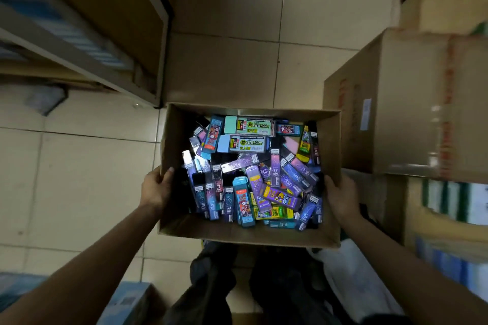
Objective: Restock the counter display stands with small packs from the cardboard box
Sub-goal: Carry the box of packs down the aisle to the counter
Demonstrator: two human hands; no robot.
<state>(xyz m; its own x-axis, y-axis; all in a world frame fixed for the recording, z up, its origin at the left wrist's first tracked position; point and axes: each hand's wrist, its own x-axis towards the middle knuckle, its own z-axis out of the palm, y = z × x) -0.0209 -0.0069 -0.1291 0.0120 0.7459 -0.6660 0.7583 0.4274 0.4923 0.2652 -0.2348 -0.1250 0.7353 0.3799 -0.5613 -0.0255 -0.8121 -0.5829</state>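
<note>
Gripping the cardboard box [237, 235] by its side walls with my left hand [156, 188] and right hand [341, 198], I am holding it level so no small packs [253, 174] spill.

Beige tiled floor [224, 66] bears a cardboard carton [390, 119] at right, a shelf unit [111, 42] at left.

A large sealed carton [406, 113] sat at the right, above the tiled floor [224, 60]. Beneath the carton lay blurred stacked packages [449, 208], possibly wrapped. A shelf unit [87, 42] stood well left of the carton, and a blue box [126, 301] lay far below-left.
</note>
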